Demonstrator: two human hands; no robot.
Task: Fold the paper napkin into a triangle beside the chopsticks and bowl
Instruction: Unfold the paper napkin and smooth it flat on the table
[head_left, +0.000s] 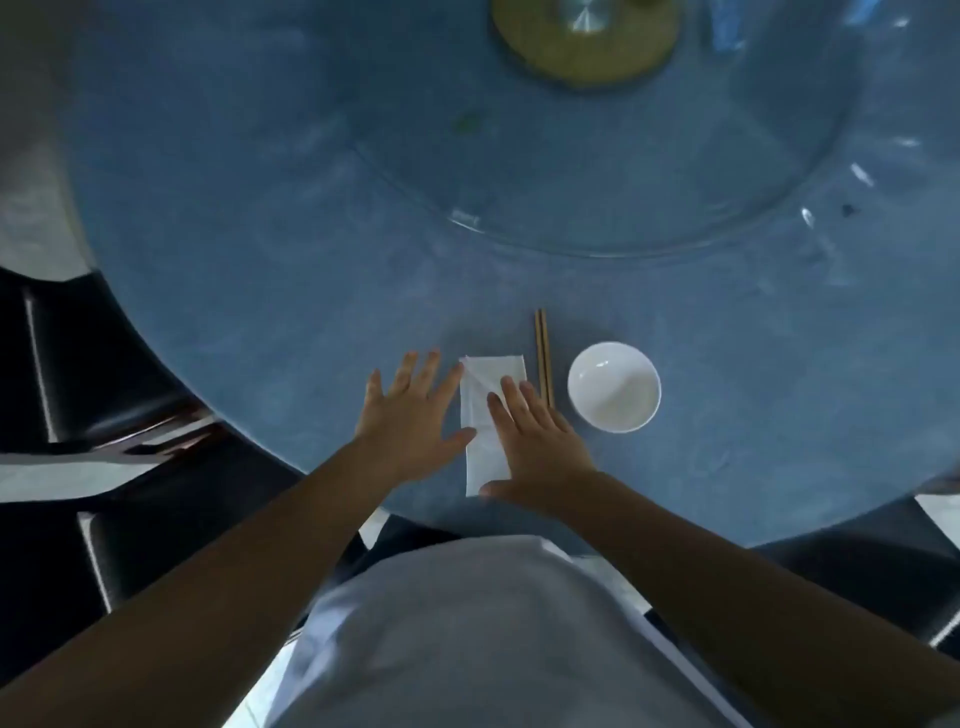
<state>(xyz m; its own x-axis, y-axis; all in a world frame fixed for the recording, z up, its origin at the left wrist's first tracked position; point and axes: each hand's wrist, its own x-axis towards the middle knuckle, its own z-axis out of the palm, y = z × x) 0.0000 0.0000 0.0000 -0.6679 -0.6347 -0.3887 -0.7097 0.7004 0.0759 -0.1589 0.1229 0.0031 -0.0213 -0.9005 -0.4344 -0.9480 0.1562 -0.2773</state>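
While both hands lie flat and released, the napkin (485, 415) sits lengthwise toward the person on the worktop (260, 312); right hand (540, 441) presses it, left hand (415, 415) alongside; chopsticks (543, 358) and bowl (614, 387) lie rightward.

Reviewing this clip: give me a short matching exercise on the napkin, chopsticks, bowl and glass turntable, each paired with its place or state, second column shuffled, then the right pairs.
Column one:
1. napkin
2. chopsticks
3. bowl
4. glass turntable

Column two:
A. white, round, empty, farthest right of the setting
B. clear disc over the middle of the blue table
C. flat between the left hand and right hand, a diagonal crease at its far end
D. thin wooden pair lying between the paper and the dish

Pairs: 1-C, 2-D, 3-A, 4-B
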